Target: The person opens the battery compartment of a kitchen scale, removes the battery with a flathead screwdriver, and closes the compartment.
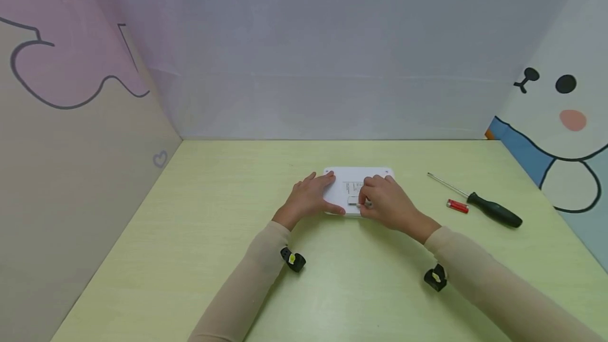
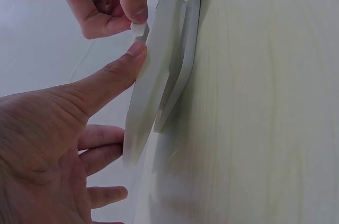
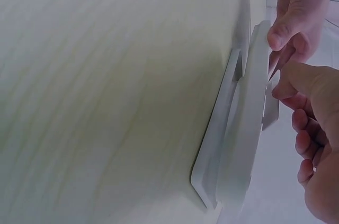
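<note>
A flat white rectangular device (image 1: 336, 194) with rounded corners and a printed label (image 1: 352, 188) lies on the table, its raised lower part (image 2: 183, 70) against the tabletop. My left hand (image 1: 309, 197) rests on its left side, thumb along the near edge and fingers spread toward the far left corner. My right hand (image 1: 387, 202) pinches a small white cover (image 3: 271, 108) between thumb and forefinger, just over the device's face. Beside those fingertips is a small rectangular recess (image 1: 352, 200) in the face. Part of the cover is hidden by the fingers.
To the right, a screwdriver (image 1: 494, 210) with a dark green handle lies slanted on the pale table (image 1: 214, 236). A small red battery (image 1: 457, 206) sits next to its shaft. Printed fabric panels (image 1: 294, 57) enclose the table at the back and sides.
</note>
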`<state>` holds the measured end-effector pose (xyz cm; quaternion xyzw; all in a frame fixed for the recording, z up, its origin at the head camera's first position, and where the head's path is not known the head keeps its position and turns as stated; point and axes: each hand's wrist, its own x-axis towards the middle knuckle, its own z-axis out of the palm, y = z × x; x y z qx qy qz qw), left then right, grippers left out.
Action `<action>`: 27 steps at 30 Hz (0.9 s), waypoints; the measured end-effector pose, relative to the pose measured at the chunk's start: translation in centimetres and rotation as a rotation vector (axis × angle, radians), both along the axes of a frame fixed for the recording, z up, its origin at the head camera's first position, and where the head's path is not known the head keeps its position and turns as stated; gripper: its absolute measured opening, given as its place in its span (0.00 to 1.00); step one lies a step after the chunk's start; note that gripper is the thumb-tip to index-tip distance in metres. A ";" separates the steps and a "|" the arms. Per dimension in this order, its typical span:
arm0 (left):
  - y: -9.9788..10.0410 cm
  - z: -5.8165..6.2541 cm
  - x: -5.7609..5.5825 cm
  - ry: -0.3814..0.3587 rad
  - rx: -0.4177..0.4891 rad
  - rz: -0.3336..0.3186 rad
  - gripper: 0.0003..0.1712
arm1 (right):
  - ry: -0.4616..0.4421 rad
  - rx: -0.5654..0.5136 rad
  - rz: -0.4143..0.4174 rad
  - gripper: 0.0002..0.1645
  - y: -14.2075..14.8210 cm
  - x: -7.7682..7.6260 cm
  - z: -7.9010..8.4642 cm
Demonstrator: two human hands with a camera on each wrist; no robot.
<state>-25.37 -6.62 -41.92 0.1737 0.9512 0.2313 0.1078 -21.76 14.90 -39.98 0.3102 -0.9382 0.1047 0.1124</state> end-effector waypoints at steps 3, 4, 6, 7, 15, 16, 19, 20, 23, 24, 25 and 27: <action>0.0 0.0 0.0 0.006 -0.001 -0.003 0.57 | 0.019 0.009 -0.004 0.05 -0.1 0.1 -0.1; 0.0 0.0 0.0 0.006 -0.001 -0.003 0.57 | 0.024 0.011 -0.008 0.05 -0.1 0.1 -0.1; 0.0 0.1 0.0 0.004 0.001 -0.004 0.57 | 0.031 0.016 -0.015 0.05 0.0 0.1 -0.2; 0.0 0.0 0.0 0.001 0.001 -0.004 0.57 | 0.031 0.018 -0.020 0.05 0.0 0.1 -0.2; 0.0 -0.1 0.0 0.002 -0.001 0.003 0.57 | 0.024 0.017 -0.036 0.05 0.2 0.0 -0.4; 0.0 -0.1 0.0 0.000 0.001 0.004 0.57 | 0.022 0.016 -0.036 0.05 0.2 0.0 -0.4; 0.0 -0.1 0.0 -0.004 0.006 0.009 0.58 | 0.016 0.011 -0.034 0.05 0.3 -0.1 -0.5; 0.1 -0.1 0.0 -0.005 0.008 0.010 0.58 | 0.013 0.009 -0.032 0.05 0.3 -0.1 -0.5; 0.1 -0.1 0.0 -0.006 0.007 0.011 0.58 | -0.006 0.000 -0.022 0.05 0.4 -0.1 -0.5; 0.1 -0.1 -0.1 -0.005 0.006 0.012 0.58 | -0.015 0.000 -0.017 0.05 0.5 -0.1 -0.4; 0.1 -0.1 -0.1 -0.003 0.005 0.011 0.58 | -0.023 -0.001 -0.012 0.05 0.5 -0.1 -0.3; 0.2 -0.1 -0.1 -0.002 0.006 0.012 0.58 | -0.039 0.003 -0.004 0.04 0.6 0.0 -0.2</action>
